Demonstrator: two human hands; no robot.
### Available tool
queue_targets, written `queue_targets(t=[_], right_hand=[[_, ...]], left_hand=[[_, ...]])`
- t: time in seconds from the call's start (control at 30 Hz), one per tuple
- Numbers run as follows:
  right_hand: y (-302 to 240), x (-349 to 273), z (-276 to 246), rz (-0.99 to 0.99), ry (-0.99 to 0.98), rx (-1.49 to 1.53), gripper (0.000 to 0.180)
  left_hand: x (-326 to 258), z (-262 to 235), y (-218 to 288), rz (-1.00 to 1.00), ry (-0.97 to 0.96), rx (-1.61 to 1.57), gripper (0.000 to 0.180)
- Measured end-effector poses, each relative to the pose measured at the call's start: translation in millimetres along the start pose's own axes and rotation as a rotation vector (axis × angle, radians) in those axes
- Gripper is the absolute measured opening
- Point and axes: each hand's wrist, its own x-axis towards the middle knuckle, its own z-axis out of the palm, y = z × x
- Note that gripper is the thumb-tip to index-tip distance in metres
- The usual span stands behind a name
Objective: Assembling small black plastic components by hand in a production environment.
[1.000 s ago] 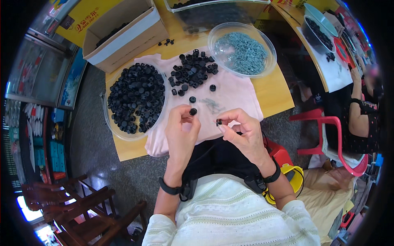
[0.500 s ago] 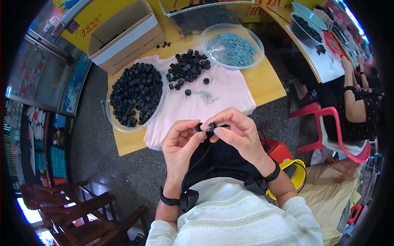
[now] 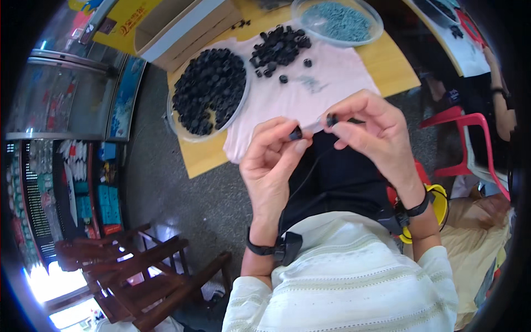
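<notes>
Two small black caps, round and dull: left hand (image 3: 274, 160) pinches one cap (image 3: 296, 133), right hand (image 3: 371, 130) pinches the other (image 3: 331, 119), both held above the near edge of the counter (image 3: 381, 61). Half a second ago the caps touched; now they sit slightly apart. Two clear bowls on the counter: one (image 3: 207, 91) with black caps, one (image 3: 338, 21) with grey bits.

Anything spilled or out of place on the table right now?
A few small black caps lie loose on the pink cloth, apart from the pile and the full dish. Nothing looks damaged.
</notes>
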Motion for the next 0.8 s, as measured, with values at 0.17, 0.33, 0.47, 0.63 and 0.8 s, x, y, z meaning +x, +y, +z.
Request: queue_targets(t=[0.17,0.33,0.47,0.63,0.8], right_hand=[[16.8,-4.2,0.7,0.105,0.052,0.086,0.020],[19.6,-1.3,12.4,0.090,-0.037,0.104,0.019],[14.8,-3.8,19.2,0.077,-0.074,0.105,0.020],[16.5,-0.3,24.5,0.082,-0.088,0.155,0.020],[13.1,-0.1,28.5,-0.069,-0.130,0.037,0.018]], left_hand=[[-6.5,-6.2,-11.3,-0.128,0.068,0.040,0.029],[-10.3,-17.0,0.8,-0.166,0.065,-0.038,0.031],[-14.5,-18.1,5.0,-0.151,0.059,-0.142,0.027],[-13.6,-18.5,3.7,-0.156,0.063,-0.268,0.022],[-18.3,-16.8,3.7,-0.182,0.041,-0.401,0.018]])
